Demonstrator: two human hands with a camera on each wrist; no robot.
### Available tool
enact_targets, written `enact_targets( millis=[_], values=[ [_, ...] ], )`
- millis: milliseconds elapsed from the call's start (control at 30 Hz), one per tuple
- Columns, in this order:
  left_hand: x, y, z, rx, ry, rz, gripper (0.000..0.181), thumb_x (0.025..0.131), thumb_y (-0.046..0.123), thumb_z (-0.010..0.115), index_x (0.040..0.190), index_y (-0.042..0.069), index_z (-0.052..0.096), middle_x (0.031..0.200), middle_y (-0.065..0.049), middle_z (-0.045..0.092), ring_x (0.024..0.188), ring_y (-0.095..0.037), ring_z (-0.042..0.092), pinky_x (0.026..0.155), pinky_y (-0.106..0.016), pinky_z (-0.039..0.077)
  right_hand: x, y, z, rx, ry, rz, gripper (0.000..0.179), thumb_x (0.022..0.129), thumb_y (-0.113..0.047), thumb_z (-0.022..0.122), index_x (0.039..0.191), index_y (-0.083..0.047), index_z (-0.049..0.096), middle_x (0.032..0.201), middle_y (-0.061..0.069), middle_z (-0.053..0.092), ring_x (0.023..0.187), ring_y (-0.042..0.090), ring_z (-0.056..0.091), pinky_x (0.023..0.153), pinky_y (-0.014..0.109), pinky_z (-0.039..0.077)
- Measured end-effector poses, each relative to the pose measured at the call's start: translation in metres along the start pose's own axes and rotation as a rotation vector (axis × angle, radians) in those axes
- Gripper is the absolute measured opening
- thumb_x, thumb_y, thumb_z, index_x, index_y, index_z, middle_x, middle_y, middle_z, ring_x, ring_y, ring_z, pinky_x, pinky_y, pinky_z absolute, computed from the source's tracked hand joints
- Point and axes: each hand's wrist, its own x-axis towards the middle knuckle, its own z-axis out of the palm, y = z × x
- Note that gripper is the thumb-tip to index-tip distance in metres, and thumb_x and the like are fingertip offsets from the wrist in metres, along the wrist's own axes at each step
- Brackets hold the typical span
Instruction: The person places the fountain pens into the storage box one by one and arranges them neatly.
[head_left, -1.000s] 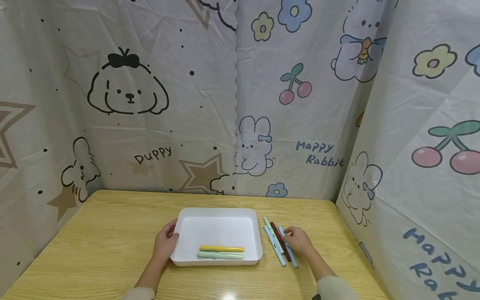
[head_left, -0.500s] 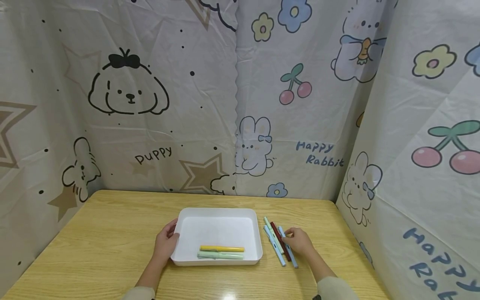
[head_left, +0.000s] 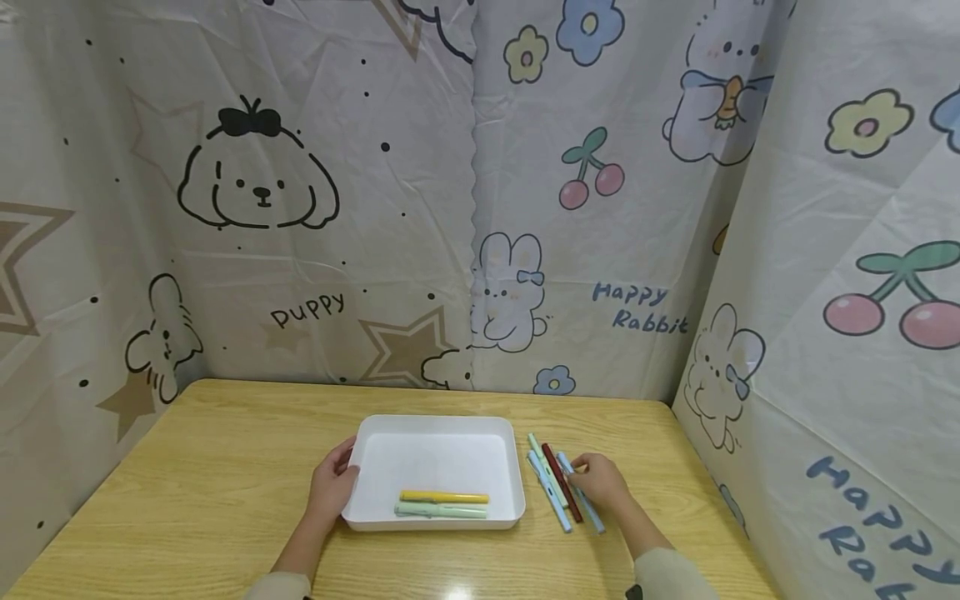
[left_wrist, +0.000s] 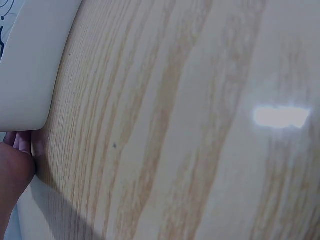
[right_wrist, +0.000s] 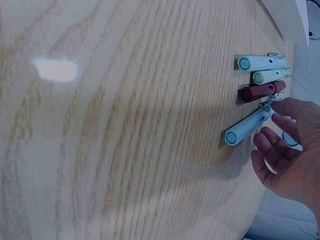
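My left hand (head_left: 331, 483) grips the left side of a white tray (head_left: 517, 467), thumb at the rim. A yellow pen (head_left: 444, 497) and a mint-green pen (head_left: 442, 511) lie side by side inside, near the tray's front wall. Right of the tray, my right hand (head_left: 597, 481) pinches a light blue pen (head_left: 591, 510) between thumb and forefinger; in the right wrist view this blue pen (right_wrist: 246, 127) is slanted, its end on or close to the table. To its left lie a dark red pen (head_left: 562, 483), a light green pen (head_left: 552, 477) and another light blue pen (head_left: 550, 492).
The wood-grain table (head_left: 240, 467) carries the tray and the pens. A printed cloth (head_left: 405, 250) hangs behind it and along both sides. A light glare shows at the table's front.
The pinched light blue pen's near end has swung slightly right, away from the dark red pen. The right hand has shifted very little; the left hand and tray stay put.
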Motion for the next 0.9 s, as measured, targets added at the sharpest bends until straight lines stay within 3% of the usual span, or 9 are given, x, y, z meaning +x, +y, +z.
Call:
enact_targets(
  millis=[900],
  values=[
    [0.0001, 0.0010, 0.0003, 0.007, 0.001, -0.011, 0.048, 0.092, 0.002, 0.041, 0.140, 0.004, 0.040, 0.138, -0.024, 0.045, 0.121, -0.035, 0.046, 0.099, -0.047, 0.040, -0.0024, 0.0026, 0.0031, -0.004, -0.001, 0.007, 0.026, 0.080, -0.018, 0.068, 0.098, 0.000, 0.066, 0.076, 0.004, 0.061, 0.066, 0.014, 0.052, 0.057, 0.027, 0.041]
  ],
)
